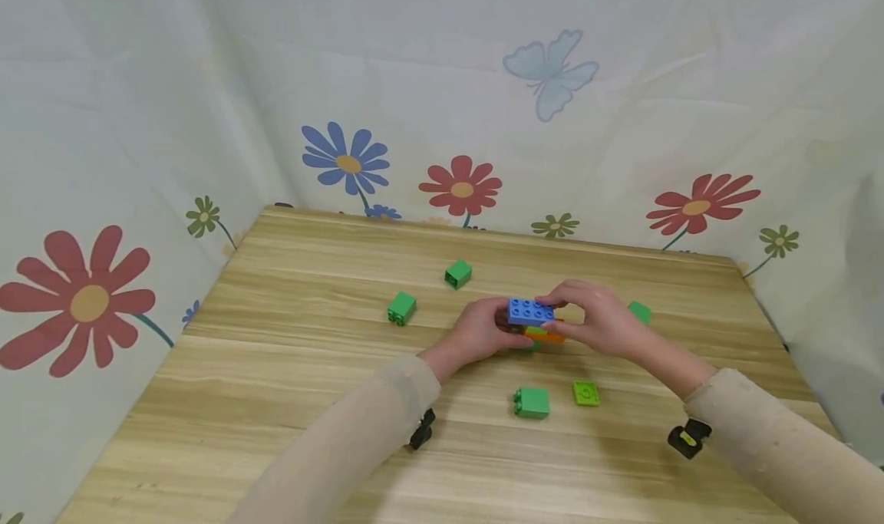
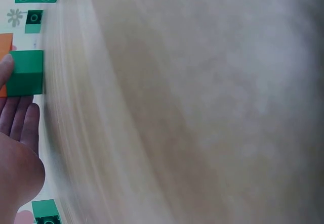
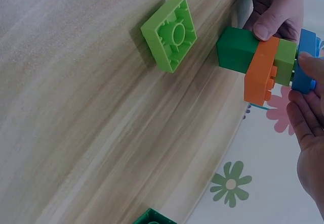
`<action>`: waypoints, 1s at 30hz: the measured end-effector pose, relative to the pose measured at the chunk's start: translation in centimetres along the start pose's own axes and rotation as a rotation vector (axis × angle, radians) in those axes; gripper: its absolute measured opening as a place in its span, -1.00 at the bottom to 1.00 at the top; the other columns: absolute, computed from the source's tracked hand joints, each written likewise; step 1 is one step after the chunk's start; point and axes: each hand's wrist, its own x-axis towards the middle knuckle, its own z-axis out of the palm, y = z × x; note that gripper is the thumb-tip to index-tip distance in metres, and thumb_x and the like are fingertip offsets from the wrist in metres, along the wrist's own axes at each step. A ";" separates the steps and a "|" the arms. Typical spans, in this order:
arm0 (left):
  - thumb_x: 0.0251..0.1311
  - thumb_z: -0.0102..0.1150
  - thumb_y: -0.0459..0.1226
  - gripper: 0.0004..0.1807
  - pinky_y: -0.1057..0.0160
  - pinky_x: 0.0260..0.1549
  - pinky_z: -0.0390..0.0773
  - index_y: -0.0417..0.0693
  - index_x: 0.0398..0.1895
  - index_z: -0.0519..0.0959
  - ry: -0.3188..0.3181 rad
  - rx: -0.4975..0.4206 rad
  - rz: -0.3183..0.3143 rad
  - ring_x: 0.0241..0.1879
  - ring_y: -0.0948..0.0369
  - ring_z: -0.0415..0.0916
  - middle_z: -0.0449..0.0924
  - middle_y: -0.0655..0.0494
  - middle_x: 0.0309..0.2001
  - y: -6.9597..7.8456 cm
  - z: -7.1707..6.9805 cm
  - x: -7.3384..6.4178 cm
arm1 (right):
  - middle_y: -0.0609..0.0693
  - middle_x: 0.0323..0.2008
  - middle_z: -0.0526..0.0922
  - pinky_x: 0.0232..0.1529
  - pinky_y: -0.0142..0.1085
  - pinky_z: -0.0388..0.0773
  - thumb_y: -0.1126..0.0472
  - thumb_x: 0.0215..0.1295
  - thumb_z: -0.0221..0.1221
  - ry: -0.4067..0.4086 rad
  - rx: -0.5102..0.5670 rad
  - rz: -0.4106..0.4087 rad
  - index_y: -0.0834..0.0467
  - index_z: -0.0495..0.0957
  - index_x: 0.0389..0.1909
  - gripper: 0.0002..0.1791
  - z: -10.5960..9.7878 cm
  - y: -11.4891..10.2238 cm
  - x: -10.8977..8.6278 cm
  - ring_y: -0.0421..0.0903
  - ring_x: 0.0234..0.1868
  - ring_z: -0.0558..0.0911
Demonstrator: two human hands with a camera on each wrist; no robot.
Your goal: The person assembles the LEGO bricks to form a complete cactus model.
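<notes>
My left hand (image 1: 479, 332) grips a small stack of toy building bricks from the side. In the right wrist view the stack has a dark green brick (image 3: 236, 49) at the bottom, an orange brick (image 3: 260, 72) above it and a light green brick (image 3: 285, 62) on that. The left thumb lies against the stack near the orange brick. At the top, a blue eight-stud brick (image 1: 530, 311) is pinched between the thumb and fingers of my right hand (image 1: 601, 321). A narrow gap with studs shows between the blue and light green bricks.
On the wooden table (image 1: 276, 340) a green brick (image 1: 532, 403) and a flat lime green brick (image 1: 585, 393) lie near me. Two green bricks sit farther left, one (image 1: 402, 308) nearer than the other (image 1: 458, 274). Another green piece (image 1: 640, 311) shows behind the right hand. Flowered cloth hangs behind.
</notes>
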 end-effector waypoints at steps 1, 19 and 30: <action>0.15 0.65 -0.20 -0.48 0.33 0.02 0.69 -0.02 0.19 0.70 0.001 0.003 -0.001 -0.04 0.30 0.73 0.78 0.14 0.04 0.0 0.0 0.0 | -0.04 -0.04 0.78 -0.08 0.10 0.74 0.27 0.27 0.52 0.005 0.001 -0.002 0.13 0.75 0.11 -0.62 0.1 0.0 0.0 0.02 -0.05 0.75; 0.16 0.64 -0.18 -0.48 0.38 -0.02 0.68 -0.01 0.19 0.70 -0.011 0.037 0.017 -0.10 0.35 0.71 0.79 0.19 -0.03 0.1 -0.1 0.2 | -0.12 -0.10 0.79 0.07 0.17 0.69 0.21 0.22 0.56 0.013 0.133 0.112 0.11 0.78 0.09 -0.60 -0.2 0.5 0.1 0.07 -0.07 0.75; 0.16 0.64 -0.19 -0.47 0.37 -0.01 0.69 -0.03 0.20 0.70 -0.003 0.027 0.015 -0.07 0.31 0.74 0.80 0.14 0.02 0.1 -0.1 0.0 | -0.10 -0.05 0.79 0.09 0.20 0.68 0.20 0.21 0.57 -0.008 0.158 0.115 0.11 0.77 0.12 -0.56 -0.1 0.4 0.2 0.09 -0.04 0.75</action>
